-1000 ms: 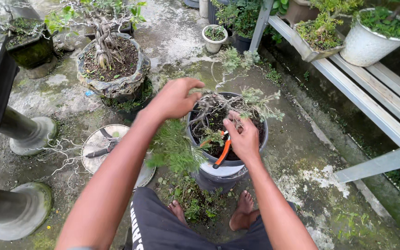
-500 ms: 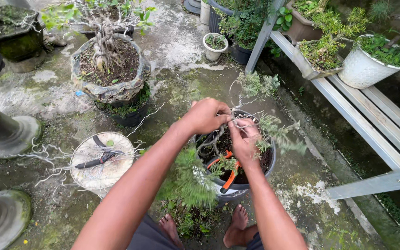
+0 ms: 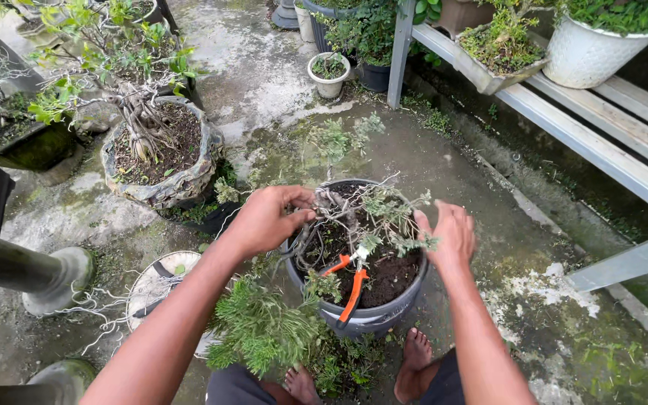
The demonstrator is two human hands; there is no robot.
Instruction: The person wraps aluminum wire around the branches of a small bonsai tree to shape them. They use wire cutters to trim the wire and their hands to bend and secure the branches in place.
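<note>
While the left hand (image 3: pixel 268 219) still pinches the bonsai trunk (image 3: pixel 329 201), the right hand (image 3: pixel 450 234) has let go, fingers spread.

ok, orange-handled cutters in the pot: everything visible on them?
The cutters lie on dark soil in the grey pot, near its front rim. Two orange handles, apparently plastic-coated, one long and pointing at the rim, one shorter; a pale part sits where they meet. The blades can't be made out. Neither hand touches them; foliage overlaps the top.

arms: bare, sleeveless | shorts (image 3: pixel 238 382): dark grey | feet (image 3: pixel 414 356): bare
</note>
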